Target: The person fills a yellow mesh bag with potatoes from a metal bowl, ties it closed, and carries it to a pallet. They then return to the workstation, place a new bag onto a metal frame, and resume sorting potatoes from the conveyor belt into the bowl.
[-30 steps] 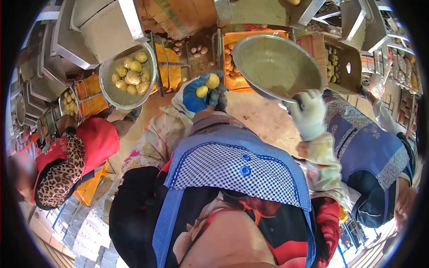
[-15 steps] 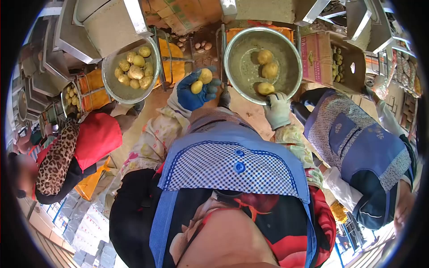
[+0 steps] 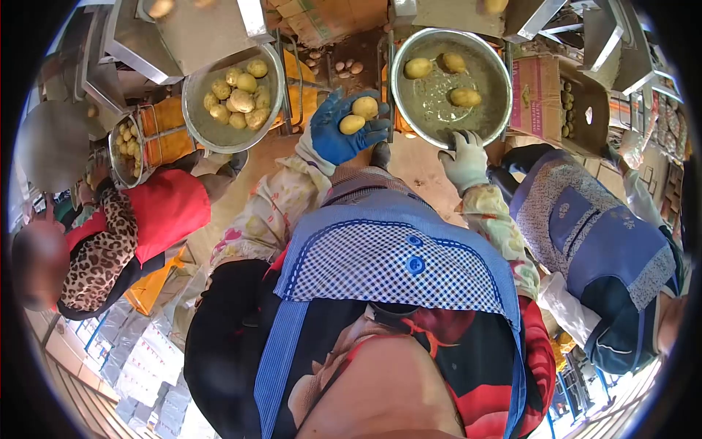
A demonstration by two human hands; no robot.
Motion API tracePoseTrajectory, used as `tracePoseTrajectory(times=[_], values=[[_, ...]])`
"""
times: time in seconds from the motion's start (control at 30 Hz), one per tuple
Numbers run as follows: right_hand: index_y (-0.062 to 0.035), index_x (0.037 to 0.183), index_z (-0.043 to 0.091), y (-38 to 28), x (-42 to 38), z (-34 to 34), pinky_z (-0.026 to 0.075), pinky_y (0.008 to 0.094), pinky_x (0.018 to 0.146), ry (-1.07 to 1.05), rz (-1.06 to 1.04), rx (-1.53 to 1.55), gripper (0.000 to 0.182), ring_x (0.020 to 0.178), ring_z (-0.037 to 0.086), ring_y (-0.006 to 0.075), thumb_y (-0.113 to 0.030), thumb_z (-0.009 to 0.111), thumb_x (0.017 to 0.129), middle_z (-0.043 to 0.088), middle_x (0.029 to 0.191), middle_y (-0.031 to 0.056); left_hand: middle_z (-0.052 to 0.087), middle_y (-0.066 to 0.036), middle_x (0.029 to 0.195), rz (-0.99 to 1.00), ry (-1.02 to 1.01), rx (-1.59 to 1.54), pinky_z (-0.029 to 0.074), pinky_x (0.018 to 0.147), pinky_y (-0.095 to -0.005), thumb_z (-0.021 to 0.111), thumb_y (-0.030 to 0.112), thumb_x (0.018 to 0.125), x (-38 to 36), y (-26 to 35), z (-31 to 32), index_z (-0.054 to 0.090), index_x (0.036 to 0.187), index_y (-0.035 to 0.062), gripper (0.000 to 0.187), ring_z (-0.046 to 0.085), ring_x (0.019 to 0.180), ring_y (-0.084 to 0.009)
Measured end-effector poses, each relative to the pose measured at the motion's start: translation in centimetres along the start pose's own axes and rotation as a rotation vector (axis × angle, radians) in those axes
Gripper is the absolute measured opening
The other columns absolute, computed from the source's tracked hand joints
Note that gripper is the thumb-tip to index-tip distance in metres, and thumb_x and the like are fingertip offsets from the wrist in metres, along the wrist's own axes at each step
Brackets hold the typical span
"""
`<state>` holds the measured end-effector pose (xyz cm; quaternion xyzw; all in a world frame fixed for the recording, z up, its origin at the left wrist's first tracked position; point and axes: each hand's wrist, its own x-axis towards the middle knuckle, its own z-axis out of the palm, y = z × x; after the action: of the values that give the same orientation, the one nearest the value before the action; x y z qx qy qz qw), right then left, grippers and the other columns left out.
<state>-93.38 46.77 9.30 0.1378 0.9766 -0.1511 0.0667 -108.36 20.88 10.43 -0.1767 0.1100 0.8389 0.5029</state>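
My left hand [image 3: 338, 130], in a blue glove, is palm up with two peeled-looking potatoes [image 3: 358, 115] resting in it. It is between two metal basins. My right hand [image 3: 465, 159], in a whitish glove, is at the near rim of the right basin [image 3: 506, 88]. Its fingertips reach over the edge and its thumb stands apart; I see nothing held in it. Inside that basin, three potatoes [image 3: 465, 97] lie spaced out on the wet bottom. The left basin [image 3: 191, 110] holds a heap of several potatoes [image 3: 242, 101].
A pink-sided cardboard box [image 3: 537, 95] with potatoes stands to the right. Metal chutes [image 3: 197, 29] overhang the basins. Co-workers sit on both sides, one in a red apron [image 3: 172, 208], one in a blue apron [image 3: 618, 245]. Several small potatoes [image 3: 349, 68] lie on the floor.
The potatoes in the right basin have shifted apart, and the one by my right fingertips now lies away from them. The whole view has swung slightly. My left hand still holds two potatoes.
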Motion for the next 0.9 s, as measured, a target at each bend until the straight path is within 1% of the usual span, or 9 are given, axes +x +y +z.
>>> tracePoseTrajectory(times=[0.03, 0.17, 0.27, 0.33, 0.43, 0.53, 0.67, 0.77, 0.9], values=[[-0.0042, 0.107, 0.057, -0.1, -0.4, -0.3, 0.041, 0.0438, 0.091, 0.009, -0.020, -0.003, 0.045, 0.110, 0.048, 0.0353, -0.024, 0.069, 0.068, 0.056, 0.111, 0.0153, 0.052, -0.024, 0.120, -0.049, -0.040, -0.029, 0.048, 0.090, -0.0519, 0.043, 0.043, 0.093, 0.2, 0.3, -0.2, 0.044, 0.127, 0.0001, 0.055, 0.054, 0.108, -0.0391], [-0.0018, 0.109, 0.056, -0.7, -2.3, -0.7, 0.040, 0.0445, 0.093, 0.117, 0.025, 0.042, 0.048, 0.110, 0.047, 0.0366, -0.025, 0.070, 0.069, 0.054, 0.112, 0.0183, 0.054, -0.021, 0.118, 0.384, 0.004, 0.927, 0.050, 0.088, -0.0450, 0.054, 0.023, 0.091, -0.9, -1.0, 0.7, 0.045, 0.126, 0.0010, 0.043, 0.057, 0.106, -0.0338], [-0.0021, 0.109, 0.056, -1.4, -3.3, -1.5, 0.040, 0.0448, 0.091, 0.106, 0.013, 0.114, 0.046, 0.107, 0.048, 0.0370, -0.024, 0.069, 0.071, 0.055, 0.110, 0.0191, 0.055, -0.020, 0.115, 0.070, 0.035, 0.102, 0.052, 0.086, -0.0409, 0.053, 0.016, 0.088, -1.7, 0.7, 0.5, 0.045, 0.127, 0.0011, 0.042, 0.060, 0.099, -0.0316], [-0.0022, 0.104, 0.058, -2.4, -3.3, -1.8, 0.040, 0.0468, 0.085, 0.070, -0.008, 0.153, 0.039, 0.098, 0.051, 0.0381, -0.023, 0.068, 0.073, 0.058, 0.102, 0.0181, 0.057, -0.021, 0.107, 0.012, -0.020, 0.090, 0.054, 0.071, -0.0301, 0.055, 0.018, 0.088, -2.5, 1.6, -0.7, 0.043, 0.128, 0.0002, 0.045, 0.062, 0.083, -0.0243], [-0.0034, 0.096, 0.062, -3.4, -3.1, -0.9, 0.042, 0.0451, 0.081, -0.040, -0.061, 0.213, 0.030, 0.094, 0.054, 0.0371, -0.024, 0.066, 0.075, 0.059, 0.097, 0.0172, 0.061, -0.014, 0.092, -0.001, 0.038, 0.123, 0.051, 0.053, -0.0270, 0.053, 0.032, 0.091, -3.9, 2.9, -1.0, 0.046, 0.126, 0.0004, 0.047, 0.061, 0.064, -0.0193], [-0.0033, 0.093, 0.064, -5.4, -2.3, -1.0, 0.044, 0.0439, 0.080, -0.133, -0.063, 0.231, 0.027, 0.092, 0.055, 0.0359, -0.024, 0.065, 0.076, 0.060, 0.096, 0.0170, 0.062, -0.013, 0.091, -0.054, -0.048, 0.095, 0.050, 0.048, -0.0265, 0.049, 0.040, 0.092, -5.8, 5.0, -3.2, 0.047, 0.125, 0.0021, 0.050, 0.062, 0.062, -0.0197], [-0.0030, 0.094, 0.064, -7.7, -1.3, -0.7, 0.045, 0.0432, 0.080, -0.283, -0.029, 0.240, 0.027, 0.091, 0.057, 0.0358, -0.025, 0.063, 0.078, 0.062, 0.097, 0.0166, 0.062, -0.015, 0.102, 0.185, 0.116, -0.006, 0.054, 0.062, -0.0335, 0.045, 0.042, 0.094, -8.9, 7.8, -5.8, 0.047, 0.126, 0.0061, 0.048, 0.064, 0.078, -0.0221], [-0.0013, 0.093, 0.064, -7.9, -0.6, 0.3, 0.047, 0.0411, 0.075, -0.300, -0.106, 0.205, 0.030, 0.085, 0.059, 0.0350, -0.026, 0.063, 0.077, 0.062, 0.094, 0.0180, 0.056, -0.018, 0.117, 0.474, 0.127, 0.196, 0.050, 0.084, -0.0422, 0.047, 0.041, 0.092, -12.2, 10.0, -5.7, 0.046, 0.127, 0.0074, 0.048, 0.059, 0.100, -0.0308], [0.0020, 0.092, 0.064, -9.2, 0.7, 1.5, 0.049, 0.0379, 0.068, -0.296, -0.155, 0.237, 0.032, 0.075, 0.062, 0.0313, -0.025, 0.064, 0.074, 0.062, 0.089, 0.0193, 0.051, -0.022, 0.123, 0.622, 0.035, -0.156, 0.038, 0.097, -0.0562, 0.051, 0.045, 0.088, -16.3, 14.5, -6.7, 0.044, 0.128, 0.0061, 0.056, 0.049, 0.114, -0.0416]])
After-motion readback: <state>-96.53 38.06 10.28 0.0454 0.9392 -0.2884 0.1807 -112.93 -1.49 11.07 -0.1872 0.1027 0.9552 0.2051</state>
